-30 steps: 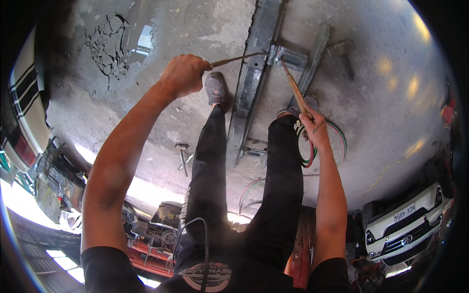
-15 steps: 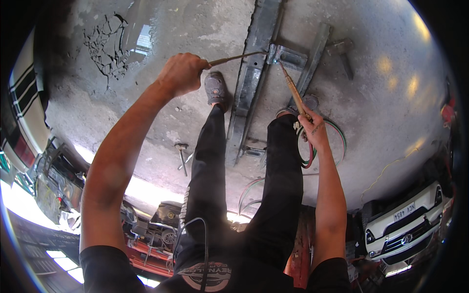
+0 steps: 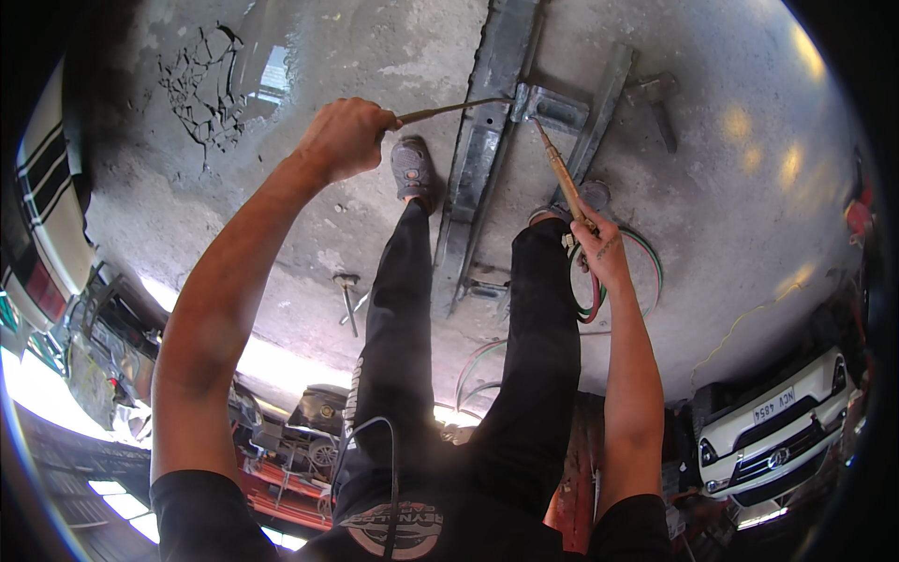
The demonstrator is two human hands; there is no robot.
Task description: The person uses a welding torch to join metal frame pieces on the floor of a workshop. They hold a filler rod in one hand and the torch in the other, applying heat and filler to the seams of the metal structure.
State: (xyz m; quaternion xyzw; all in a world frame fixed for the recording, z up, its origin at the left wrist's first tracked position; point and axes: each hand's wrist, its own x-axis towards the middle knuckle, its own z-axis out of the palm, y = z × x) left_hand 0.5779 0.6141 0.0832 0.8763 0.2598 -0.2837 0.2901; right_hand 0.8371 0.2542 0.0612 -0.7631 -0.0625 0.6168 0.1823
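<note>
My left hand (image 3: 345,140) is closed around the end of a thin dark metal rod (image 3: 454,108). The rod's far tip reaches the joint between a long steel beam (image 3: 485,140) and a short steel bracket (image 3: 562,109) on the floor. In my right hand (image 3: 599,245) is a brass-coloured gas torch (image 3: 559,170), angled up and left so its nozzle ends just below the bracket's left end. Whether the nozzle touches the metal I cannot tell. A second, narrower steel bar (image 3: 607,98) lies along the bracket's right end.
Red and green hoses (image 3: 655,267) loop beside my right wrist. A hammer (image 3: 655,103) lies right of the narrow bar, another hammer-like tool (image 3: 347,298) by my left leg. My feet straddle the beam. Vehicles stand at both sides, including a white one (image 3: 777,431) at lower right.
A small bluish glow at the torch nozzle no longer shows clearly. My left hand has shifted very slightly up and left; the torch has barely moved.
</note>
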